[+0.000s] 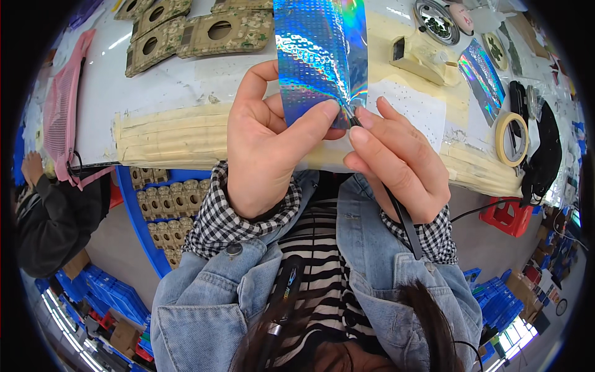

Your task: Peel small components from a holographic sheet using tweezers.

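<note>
A shiny blue holographic sheet (313, 62) covered in rows of small shapes stands upright above the table's front edge. My left hand (263, 139) is closed on its lower end, the thumb pressed across the front and the fingers behind. My right hand (403, 161) pinches dark tweezers (400, 214), whose far end extends down past the palm toward my cuff. The tweezer tips meet the sheet's lower right part, beside my left thumb. Whether a small piece sits in the tips is too small to tell.
Camouflage-patterned casings (226, 34) with round holes lie at the back left; more fill a blue tray (145, 232) below. At right are a tape roll (512, 139), another holographic strip (482, 80) and a round dish (455, 31). A pink mesh bag (62, 105) hangs near another person's dark sleeve (59, 217).
</note>
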### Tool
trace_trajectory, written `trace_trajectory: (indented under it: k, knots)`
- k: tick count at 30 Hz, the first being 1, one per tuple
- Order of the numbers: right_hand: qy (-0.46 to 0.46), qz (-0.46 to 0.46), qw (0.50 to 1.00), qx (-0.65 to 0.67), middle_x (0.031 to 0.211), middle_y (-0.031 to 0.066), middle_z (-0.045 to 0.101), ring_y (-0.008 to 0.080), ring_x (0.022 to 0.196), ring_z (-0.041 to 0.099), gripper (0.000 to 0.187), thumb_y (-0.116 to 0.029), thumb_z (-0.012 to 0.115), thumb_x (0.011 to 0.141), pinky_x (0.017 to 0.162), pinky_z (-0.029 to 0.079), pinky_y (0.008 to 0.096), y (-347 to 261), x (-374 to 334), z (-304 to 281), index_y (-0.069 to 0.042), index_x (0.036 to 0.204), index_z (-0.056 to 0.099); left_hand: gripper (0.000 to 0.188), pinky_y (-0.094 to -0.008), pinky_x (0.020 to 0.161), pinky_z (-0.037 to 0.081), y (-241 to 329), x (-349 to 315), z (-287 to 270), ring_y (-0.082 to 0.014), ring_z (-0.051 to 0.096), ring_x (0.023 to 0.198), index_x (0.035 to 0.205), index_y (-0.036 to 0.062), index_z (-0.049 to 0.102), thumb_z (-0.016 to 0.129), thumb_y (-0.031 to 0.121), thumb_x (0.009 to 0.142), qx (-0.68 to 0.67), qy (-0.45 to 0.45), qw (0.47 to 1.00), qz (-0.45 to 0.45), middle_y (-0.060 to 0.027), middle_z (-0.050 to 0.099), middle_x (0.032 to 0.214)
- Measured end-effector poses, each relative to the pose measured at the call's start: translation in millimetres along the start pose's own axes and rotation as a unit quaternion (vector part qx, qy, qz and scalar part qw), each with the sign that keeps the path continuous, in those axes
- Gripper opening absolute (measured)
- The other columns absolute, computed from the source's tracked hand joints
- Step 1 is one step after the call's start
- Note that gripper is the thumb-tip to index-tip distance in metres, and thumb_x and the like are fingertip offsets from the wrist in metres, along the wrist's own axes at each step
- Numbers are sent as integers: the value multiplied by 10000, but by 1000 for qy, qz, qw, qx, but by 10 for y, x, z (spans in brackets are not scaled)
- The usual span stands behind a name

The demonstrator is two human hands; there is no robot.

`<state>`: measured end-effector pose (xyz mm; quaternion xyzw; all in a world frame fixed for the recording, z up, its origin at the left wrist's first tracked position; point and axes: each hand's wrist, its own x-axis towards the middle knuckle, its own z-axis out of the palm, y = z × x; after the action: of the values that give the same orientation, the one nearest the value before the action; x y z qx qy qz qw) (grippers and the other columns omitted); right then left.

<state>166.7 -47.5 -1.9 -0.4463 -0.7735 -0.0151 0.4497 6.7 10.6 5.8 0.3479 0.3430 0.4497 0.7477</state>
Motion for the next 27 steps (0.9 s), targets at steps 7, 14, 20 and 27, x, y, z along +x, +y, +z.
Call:
trace_trajectory:
  k: [7, 14, 20, 27]
  knots:
    - [-8, 8, 1000, 2, 977, 123, 662, 259, 914, 675, 376, -89, 793, 708, 866, 556, 439, -14, 0, -14, -25, 1060, 678, 476, -324, 734, 584, -11, 4, -6, -198, 681, 849, 1211, -39, 354, 651, -26, 839, -5, 2, 1000, 3, -170, 672, 979]
    - [-15, 6, 1000, 3, 996, 126, 659, 258, 925, 674, 373, -88, 788, 713, 878, 550, 443, -6, -4, -13, -17, 1061, 675, 472, -327, 733, 584, -20, 1, -5, -194, 680, 846, 1206, -36, 359, 653, -24, 837, -7, 6, 1000, 8, -166, 672, 978]
    - [-14, 8, 1000, 3, 1007, 126, 659, 257, 932, 674, 368, -91, 784, 718, 885, 547, 443, -8, 1, -18, -16, 1061, 675, 483, -332, 742, 585, -23, 3, -10, -192, 678, 855, 1213, -37, 353, 655, -27, 836, -2, 4, 1000, 7, -167, 668, 992]
    - [-32, 29, 999, 20, 1028, 161, 657, 295, 986, 663, 324, -51, 743, 757, 909, 527, 478, -52, 5, -44, 4, 1068, 666, 487, -334, 747, 585, -15, -5, -1, -191, 677, 861, 1215, -37, 347, 653, -32, 836, -11, 4, 1000, 8, -165, 669, 995]
